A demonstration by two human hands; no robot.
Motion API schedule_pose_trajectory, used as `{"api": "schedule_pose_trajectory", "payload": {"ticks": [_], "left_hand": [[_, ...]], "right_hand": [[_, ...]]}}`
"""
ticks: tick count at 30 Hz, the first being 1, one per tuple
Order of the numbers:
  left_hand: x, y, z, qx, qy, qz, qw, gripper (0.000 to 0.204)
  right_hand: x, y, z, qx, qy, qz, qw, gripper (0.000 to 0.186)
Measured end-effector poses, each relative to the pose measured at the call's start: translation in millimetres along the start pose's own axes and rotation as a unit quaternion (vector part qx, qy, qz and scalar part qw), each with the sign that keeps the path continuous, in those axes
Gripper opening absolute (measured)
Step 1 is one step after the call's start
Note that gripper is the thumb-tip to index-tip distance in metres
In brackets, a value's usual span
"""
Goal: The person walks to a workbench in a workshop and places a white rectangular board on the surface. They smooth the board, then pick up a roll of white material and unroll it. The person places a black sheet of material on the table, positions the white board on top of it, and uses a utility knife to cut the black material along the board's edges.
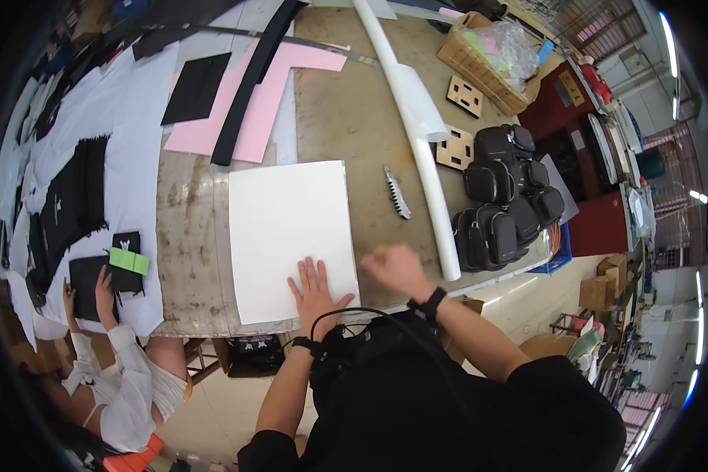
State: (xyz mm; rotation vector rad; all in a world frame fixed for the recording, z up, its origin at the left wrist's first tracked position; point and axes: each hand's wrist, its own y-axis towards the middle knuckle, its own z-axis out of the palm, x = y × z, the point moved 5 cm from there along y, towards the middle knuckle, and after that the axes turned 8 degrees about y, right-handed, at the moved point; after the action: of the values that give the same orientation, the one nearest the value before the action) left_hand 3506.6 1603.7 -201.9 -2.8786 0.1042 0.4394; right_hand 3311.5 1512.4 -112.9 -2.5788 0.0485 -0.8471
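Note:
A large white rectangular sheet (291, 228) lies flat on the worn table in front of me. My left hand (315, 295) rests palm down on its lower right part, fingers spread. Just beyond the sheet's right edge is my right hand (397, 267), its fingers curled in and slightly blurred. Whatever the right hand may hold is hidden. Farther up, a slim silver tool with a dark ridged edge (396, 193) lies on the table, touched by neither hand.
To the right lie a long white roll (429, 173), stacked small black cases (499, 197) and wooden boards (455, 148). A wicker basket (488, 63) stands behind. Pink sheets (271, 110) and black strips (244, 110) are at the far left. Another person (126, 377) handles black fabric (90, 287).

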Motion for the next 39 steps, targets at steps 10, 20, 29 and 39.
{"api": "schedule_pose_trajectory", "payload": {"ticks": [10,20,29,39], "left_hand": [[59,-30,-43,-0.130,-0.042,0.028,0.990,0.050],[68,-69,-37,-0.196,-0.104,-0.155,0.963,0.047],[-36,-114,-379,-0.440,-0.130,0.053,0.887,0.022],[-94,-120,-498,-0.614,-0.100,0.333,0.708,0.029]], "right_hand": [[-81,127,-49,-0.226,-0.127,-0.059,0.964,0.044],[-161,192,-169,-0.435,0.186,0.011,0.881,0.028],[-128,170,-143,-0.330,0.009,0.008,0.944,0.072],[-162,142,-119,-0.124,0.009,0.146,0.981,0.077]]}}
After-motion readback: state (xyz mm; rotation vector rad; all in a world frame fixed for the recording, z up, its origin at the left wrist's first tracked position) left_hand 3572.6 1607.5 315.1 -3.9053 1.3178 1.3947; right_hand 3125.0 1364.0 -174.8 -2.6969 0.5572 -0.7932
